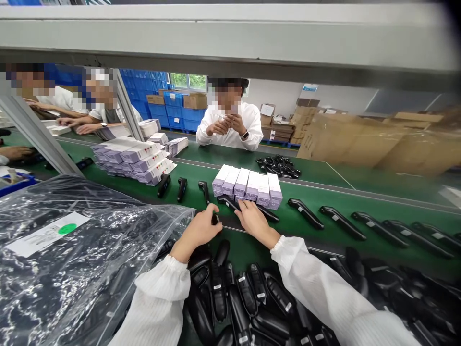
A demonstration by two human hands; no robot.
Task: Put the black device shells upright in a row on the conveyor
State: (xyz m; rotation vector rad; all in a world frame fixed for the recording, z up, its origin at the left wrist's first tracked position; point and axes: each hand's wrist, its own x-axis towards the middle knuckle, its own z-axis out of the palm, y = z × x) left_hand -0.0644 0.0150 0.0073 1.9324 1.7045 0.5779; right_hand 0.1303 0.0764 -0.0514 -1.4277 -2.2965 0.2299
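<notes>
My left hand [202,227] is closed round a black handheld device [214,218] at the near edge of the green conveyor belt [324,202]. My right hand [254,218] lies fingers forward on another black device [230,202] that rests on the belt, just in front of a row of white and lilac boxes [248,185]. Both arms wear white sleeves. A heap of the same black devices [248,298] lies below my wrists.
More black devices [338,222] lie spaced along the belt to the right and left. A clear plastic bag [72,259] of devices fills the lower left. Stacked boxes [135,161] stand at the left. A person in white [230,127] sits opposite; two others sit far left. Cardboard cartons [370,144] stand at right.
</notes>
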